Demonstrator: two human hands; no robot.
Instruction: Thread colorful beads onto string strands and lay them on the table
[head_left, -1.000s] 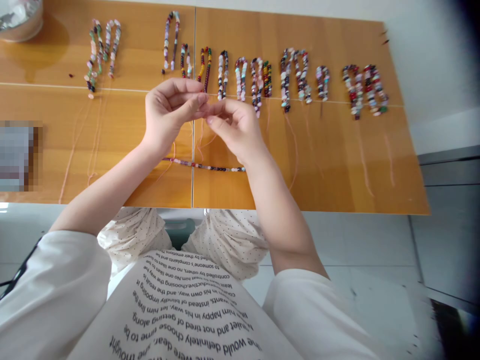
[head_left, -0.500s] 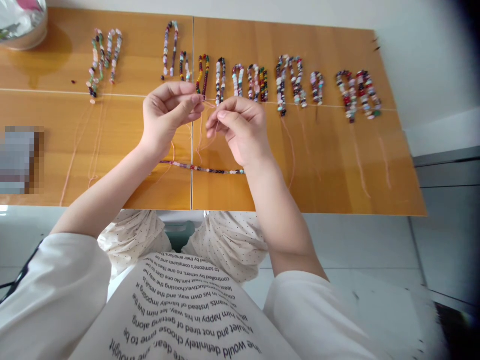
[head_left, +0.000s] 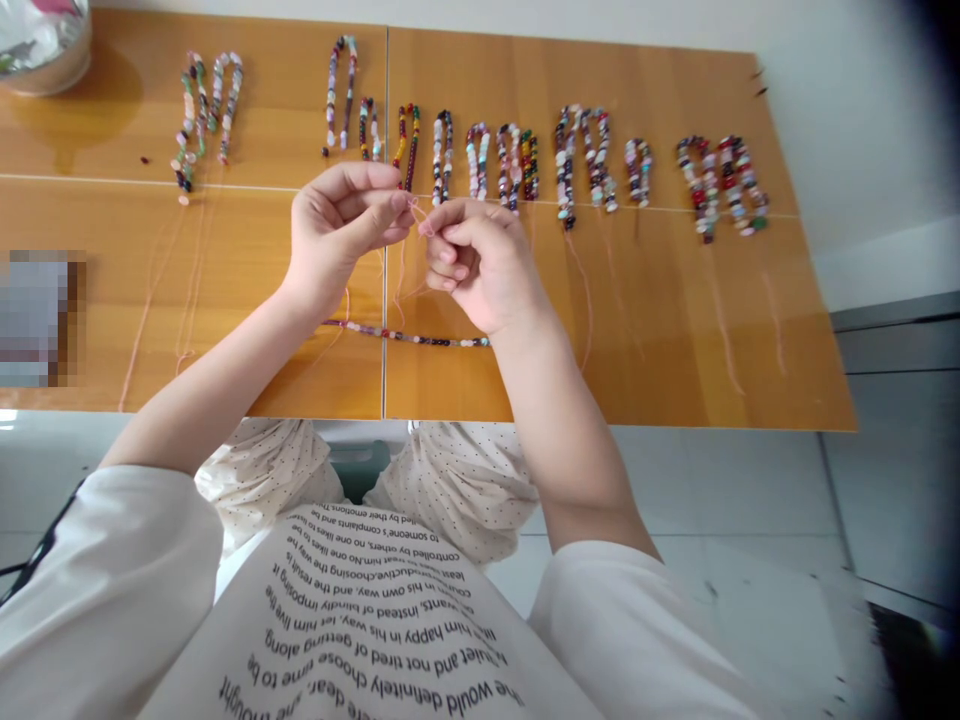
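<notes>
My left hand (head_left: 337, 235) and my right hand (head_left: 484, 262) are raised above the wooden table (head_left: 660, 330), fingertips nearly meeting. Both pinch a thin pale pink thread (head_left: 401, 262) that hangs down between them. Below the hands a straight string of small beads (head_left: 420, 338) lies flat on the table, running left to right. I cannot tell for sure that the pinched thread belongs to that string.
Several folded bead strands (head_left: 517, 160) lie in a row along the table's far half, more (head_left: 202, 110) at the far left, thread tails trailing toward me. A metal bowl (head_left: 41, 45) stands at the far left corner. A blurred object (head_left: 37, 318) sits at the left edge.
My right hand has curled its fingers in and shifted slightly right, away from the left hand. The left hand has stayed put. The view has tilted a little.
</notes>
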